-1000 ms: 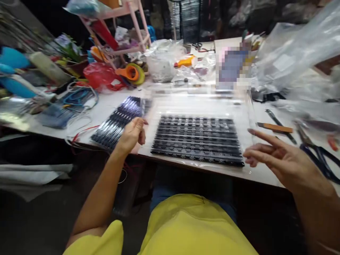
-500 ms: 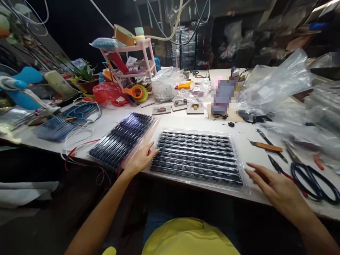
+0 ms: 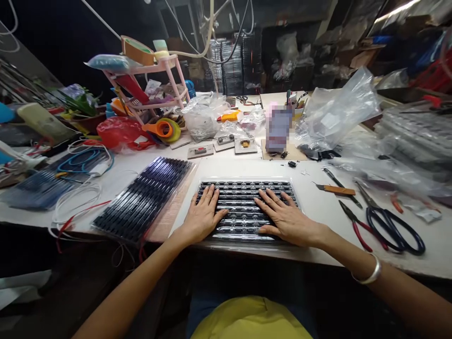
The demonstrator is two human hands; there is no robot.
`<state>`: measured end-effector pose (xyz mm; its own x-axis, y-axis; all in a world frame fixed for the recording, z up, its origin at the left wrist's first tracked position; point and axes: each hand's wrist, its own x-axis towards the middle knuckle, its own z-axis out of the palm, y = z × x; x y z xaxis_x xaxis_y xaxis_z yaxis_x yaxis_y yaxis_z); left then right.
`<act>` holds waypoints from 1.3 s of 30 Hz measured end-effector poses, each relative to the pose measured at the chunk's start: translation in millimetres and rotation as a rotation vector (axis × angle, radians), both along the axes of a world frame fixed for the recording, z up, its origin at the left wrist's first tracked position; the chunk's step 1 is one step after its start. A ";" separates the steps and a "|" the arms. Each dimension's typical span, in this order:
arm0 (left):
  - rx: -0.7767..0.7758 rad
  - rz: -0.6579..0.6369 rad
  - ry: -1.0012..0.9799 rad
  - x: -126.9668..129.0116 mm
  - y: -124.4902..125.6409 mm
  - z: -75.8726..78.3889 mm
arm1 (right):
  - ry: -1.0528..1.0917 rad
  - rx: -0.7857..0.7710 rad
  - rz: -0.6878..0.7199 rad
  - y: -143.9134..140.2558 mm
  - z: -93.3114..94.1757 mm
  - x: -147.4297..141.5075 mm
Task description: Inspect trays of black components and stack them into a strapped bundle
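A clear plastic tray (image 3: 243, 241) with rows of black strip-like parts lies flat at the table's front edge. My left hand (image 3: 202, 214) rests palm down on its left side, fingers stretched out. On its right side lies my right hand (image 3: 286, 216), also flat with the fingers spread. Both hands cover some of the rows; nothing is gripped. To the left, a second tray of black parts (image 3: 144, 197) sits at a slant on the table, apart from my hands.
Right of the tray lie scissors (image 3: 391, 226), red-handled pliers (image 3: 360, 226) and an orange-handled cutter (image 3: 334, 189). Behind are small metal blocks (image 3: 246, 146), plastic bags (image 3: 339, 113) and a pink rack (image 3: 173, 80). Cables (image 3: 83, 188) lie at the left.
Both hands have moved from the tray's sides onto its top. The tray now lies straighter to the table edge. The view has turned slightly to the right.
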<state>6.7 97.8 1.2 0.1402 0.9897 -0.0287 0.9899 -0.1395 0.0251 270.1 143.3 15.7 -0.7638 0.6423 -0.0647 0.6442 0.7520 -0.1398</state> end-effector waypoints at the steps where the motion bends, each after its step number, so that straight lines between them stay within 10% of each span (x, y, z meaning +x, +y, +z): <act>1: -0.004 0.000 0.015 0.3 0.0 -1.9 | 0.011 0.006 -0.015 1.5 1.6 -1.3; 28: -0.084 0.004 -0.162 -3.6 0.1 2.1 | 0.093 0.226 -0.054 -15.6 -19.4 13.7; 39: 0.010 -0.073 -0.006 18.9 12.6 -9.1 | 0.063 -0.079 -0.166 29.5 5.2 0.1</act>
